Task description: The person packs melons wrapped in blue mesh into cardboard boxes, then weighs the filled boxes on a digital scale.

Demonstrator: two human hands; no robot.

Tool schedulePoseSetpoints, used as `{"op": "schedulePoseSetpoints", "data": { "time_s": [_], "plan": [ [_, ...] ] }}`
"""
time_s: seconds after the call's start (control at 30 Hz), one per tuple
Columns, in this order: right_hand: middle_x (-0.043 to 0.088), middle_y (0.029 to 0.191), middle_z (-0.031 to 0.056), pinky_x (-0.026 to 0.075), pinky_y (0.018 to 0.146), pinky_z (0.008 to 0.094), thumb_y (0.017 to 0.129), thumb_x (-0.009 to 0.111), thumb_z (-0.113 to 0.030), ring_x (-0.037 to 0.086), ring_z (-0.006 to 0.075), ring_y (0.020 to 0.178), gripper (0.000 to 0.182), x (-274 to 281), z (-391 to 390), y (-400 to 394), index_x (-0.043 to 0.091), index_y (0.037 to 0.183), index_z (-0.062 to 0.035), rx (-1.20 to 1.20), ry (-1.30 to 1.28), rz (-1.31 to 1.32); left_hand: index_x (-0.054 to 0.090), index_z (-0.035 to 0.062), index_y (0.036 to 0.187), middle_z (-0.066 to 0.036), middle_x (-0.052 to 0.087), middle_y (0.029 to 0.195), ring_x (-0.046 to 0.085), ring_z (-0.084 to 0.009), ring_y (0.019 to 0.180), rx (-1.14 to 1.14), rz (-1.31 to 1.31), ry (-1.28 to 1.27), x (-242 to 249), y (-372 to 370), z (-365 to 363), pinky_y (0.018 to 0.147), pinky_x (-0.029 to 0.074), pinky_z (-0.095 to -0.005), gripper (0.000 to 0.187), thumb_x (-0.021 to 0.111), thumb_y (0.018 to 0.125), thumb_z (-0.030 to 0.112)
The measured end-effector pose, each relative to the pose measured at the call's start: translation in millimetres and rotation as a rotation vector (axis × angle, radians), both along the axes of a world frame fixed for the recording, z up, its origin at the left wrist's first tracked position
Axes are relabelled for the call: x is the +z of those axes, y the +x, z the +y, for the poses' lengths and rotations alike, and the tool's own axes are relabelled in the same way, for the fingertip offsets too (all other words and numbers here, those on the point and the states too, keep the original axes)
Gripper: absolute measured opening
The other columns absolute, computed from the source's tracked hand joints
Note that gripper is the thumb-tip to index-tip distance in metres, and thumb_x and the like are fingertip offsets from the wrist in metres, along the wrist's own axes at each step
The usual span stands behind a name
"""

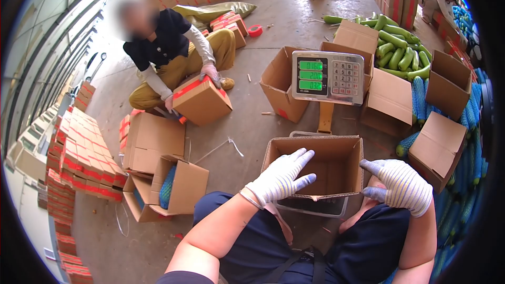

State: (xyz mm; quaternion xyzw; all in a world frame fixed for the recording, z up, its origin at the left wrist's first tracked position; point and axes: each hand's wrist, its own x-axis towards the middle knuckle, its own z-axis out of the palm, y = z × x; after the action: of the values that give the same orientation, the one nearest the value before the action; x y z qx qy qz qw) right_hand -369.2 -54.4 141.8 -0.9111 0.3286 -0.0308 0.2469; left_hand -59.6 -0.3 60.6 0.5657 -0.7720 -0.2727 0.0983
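An open cardboard box [336, 171] stands on the platform of a digital scale [327, 78] between my knees, its inside bare. My left hand [281, 176], in a striped knit glove, reaches over the box's front left rim with fingers stretched and thumb apart. Just off the right rim is my right hand [401, 185], gloved the same way, its index finger and thumb spread towards the box wall. Neither hand holds anything. The scale's green display shows lit digits above the far side of the box.
Opposite on the left, a seated person [179, 47] handles a taped carton [202, 100]. Open boxes [389, 100] and green gourds [397, 47] lie at the right, with blue-netted ones [463, 194] beside me. Stacked cartons [87, 152] line the left; another person [437, 2] bends far right.
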Motion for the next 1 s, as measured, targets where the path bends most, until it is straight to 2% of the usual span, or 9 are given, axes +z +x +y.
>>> {"op": "schedulePoseSetpoints", "data": {
  "time_s": [0.57,0.77,1.0],
  "plan": [
    [0.068,0.099,0.0218,0.052,0.083,0.0448,0.085,0.071,-0.034,0.064,0.0408,0.094,0.056,-6.8,1.5,-5.2,0.058,0.127,0.0005,0.003,-0.012,-0.025,0.038,0.0032,0.148,-0.023,0.04,0.151,0.043,-0.0397,0.135,-0.04,-0.043,0.043,-1.4,-0.3,2.2,0.115,0.033,-0.0428,0.063,0.052,0.1,0.042],
    [0.067,0.098,0.0213,0.052,0.083,0.0452,0.085,0.071,-0.034,0.064,0.0411,0.093,0.057,-7.8,1.9,-6.3,0.057,0.128,-0.0002,-0.001,-0.022,-0.032,0.041,0.0025,0.146,-0.022,0.045,0.148,0.042,-0.0354,0.138,-0.017,-0.006,-0.016,-4.2,1.3,0.3,0.116,0.033,-0.0398,0.061,0.053,0.1,0.04],
    [0.067,0.101,0.0215,0.052,0.084,0.0446,0.085,0.07,-0.032,0.064,0.0405,0.095,0.056,-9.3,3.7,-9.7,0.057,0.129,-0.0008,-0.005,-0.022,-0.028,0.041,0.0029,0.146,-0.023,0.044,0.148,0.042,-0.037,0.137,-0.011,0.014,-0.06,-5.8,5.7,1.5,0.115,0.034,-0.0406,0.061,0.054,0.099,0.04]
  ]
}}
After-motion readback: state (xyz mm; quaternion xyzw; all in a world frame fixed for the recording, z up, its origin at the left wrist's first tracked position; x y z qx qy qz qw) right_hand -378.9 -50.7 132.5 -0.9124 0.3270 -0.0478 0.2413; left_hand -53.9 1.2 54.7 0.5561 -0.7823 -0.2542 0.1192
